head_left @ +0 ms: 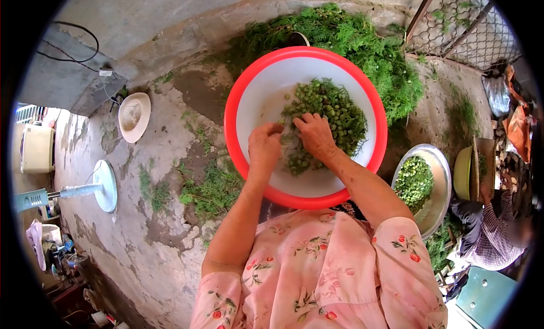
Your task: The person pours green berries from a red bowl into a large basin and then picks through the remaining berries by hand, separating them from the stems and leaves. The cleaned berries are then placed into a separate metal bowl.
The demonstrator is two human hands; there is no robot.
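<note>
A wide white basin [260, 74] with a red rim sits right in front of me. Inside it, to the right, lies a heap of small round green seed cones [334, 99] mixed with feathery green sprigs. My right hand [316, 135] rests on the near left side of this heap, fingers apart and bent down into it. Over the left part of the basin is my left hand [265, 145], its fingers drawn together in a pinch; what they hold, if anything, is too small to make out. A few loose bits lie between the two hands.
Cut green branches [362, 51] are piled behind the basin. At right stands a metal bowl [439, 184] of green pieces, with a person [493, 233] beyond it. A straw hat [135, 116] and a pale blue fan stand [105, 186] are at left. Sprigs [212, 187] litter the ground.
</note>
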